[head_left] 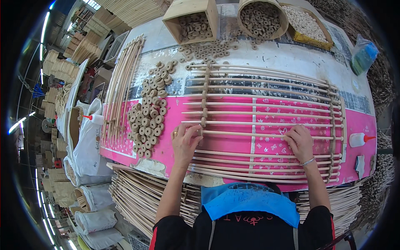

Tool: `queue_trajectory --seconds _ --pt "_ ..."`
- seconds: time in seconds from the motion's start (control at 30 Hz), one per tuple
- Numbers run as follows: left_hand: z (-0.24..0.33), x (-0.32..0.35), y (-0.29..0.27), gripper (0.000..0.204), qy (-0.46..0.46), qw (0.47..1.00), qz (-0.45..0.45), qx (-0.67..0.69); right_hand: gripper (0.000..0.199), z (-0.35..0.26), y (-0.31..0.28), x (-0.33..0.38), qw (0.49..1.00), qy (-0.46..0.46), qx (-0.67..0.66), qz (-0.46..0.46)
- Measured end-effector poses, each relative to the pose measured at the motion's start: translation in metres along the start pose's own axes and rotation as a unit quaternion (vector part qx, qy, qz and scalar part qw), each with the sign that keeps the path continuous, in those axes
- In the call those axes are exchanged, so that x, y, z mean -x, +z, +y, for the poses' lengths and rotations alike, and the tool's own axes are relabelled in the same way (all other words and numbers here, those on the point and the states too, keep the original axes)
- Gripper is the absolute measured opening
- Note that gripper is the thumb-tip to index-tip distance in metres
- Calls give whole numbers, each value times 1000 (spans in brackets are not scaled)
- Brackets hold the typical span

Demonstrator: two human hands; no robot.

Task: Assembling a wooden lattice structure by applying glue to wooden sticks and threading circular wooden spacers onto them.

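A frame of long pale rattan rods [266, 112] lies across the pink table cover [175, 104], joined by columns of round wooden rings at the left [204, 93] and right [332, 125]. My left hand [184, 142] pinches the left end of one rod near the bottom of the left ring column. My right hand [298, 141] presses on the same rod further right, fingers curled over it. A heap of loose wooden rings [150, 112] lies just left of my left hand.
A bundle of loose rods [121, 83] lies along the table's left side. Boxes of rings [193, 25] and a round basket [260, 16] stand at the back, with a tray of pale beads [306, 23]. Glue bottles sit at left [95, 118] and right [359, 139]. More rods are stacked below the table [141, 200].
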State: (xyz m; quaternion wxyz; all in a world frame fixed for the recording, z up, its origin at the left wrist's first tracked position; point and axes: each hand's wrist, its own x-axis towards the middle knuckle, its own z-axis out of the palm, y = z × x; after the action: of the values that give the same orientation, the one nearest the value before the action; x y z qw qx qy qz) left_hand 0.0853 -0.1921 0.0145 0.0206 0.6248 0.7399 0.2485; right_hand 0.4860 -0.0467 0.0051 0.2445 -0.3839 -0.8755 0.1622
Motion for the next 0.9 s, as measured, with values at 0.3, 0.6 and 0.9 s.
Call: queue_trajectory --seconds 0.3,0.6,0.9 --pt "1 1 -2 43 -35 999 -5 12 16 -15 -3 -2 998 5 37 56" --pt "-98 19 -51 32 -123 986 109 -17 30 -44 -6 41 996 3 -48 -71" --pt "-110 19 -55 40 -131 967 18 -218 18 -45 7 38 996 17 -61 -57"
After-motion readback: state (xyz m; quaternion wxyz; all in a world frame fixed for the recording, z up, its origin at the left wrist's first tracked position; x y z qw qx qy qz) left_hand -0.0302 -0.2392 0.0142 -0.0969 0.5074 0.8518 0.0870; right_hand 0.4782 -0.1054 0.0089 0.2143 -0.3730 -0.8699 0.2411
